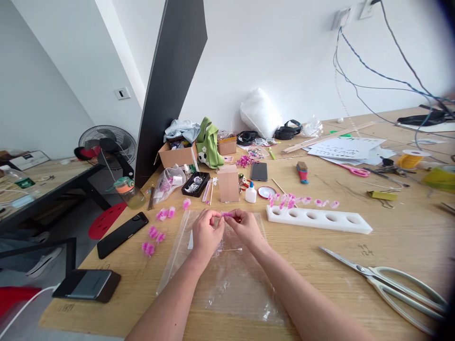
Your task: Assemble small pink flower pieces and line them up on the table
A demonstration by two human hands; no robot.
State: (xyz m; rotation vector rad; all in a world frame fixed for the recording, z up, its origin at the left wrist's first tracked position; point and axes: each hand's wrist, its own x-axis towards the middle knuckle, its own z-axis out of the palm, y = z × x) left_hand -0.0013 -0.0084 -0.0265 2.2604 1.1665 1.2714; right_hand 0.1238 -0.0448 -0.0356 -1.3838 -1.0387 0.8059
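Note:
My left hand (207, 230) and my right hand (246, 228) come together over a clear plastic bag (234, 284) lying flat on the table. Between their fingertips is a small pink-purple fluffy piece (226, 214), pinched from both sides; its exact kind is too small to make out. On the bag below lies a cotton swab (232, 249). Similar pink-and-white fluffy pieces (153, 232) are spread to the left of the bag. More pink pieces (284, 201) stand along the back of a white foam block with round holes (313, 221), right of my hands.
Large scissors (384, 279) lie open at the right. A white glue bottle (250, 193), a cardboard block (228, 183) and a black tray (195, 184) stand beyond my hands. Left are a black phone (122, 235) and a dark stand (87, 285) near the table edge.

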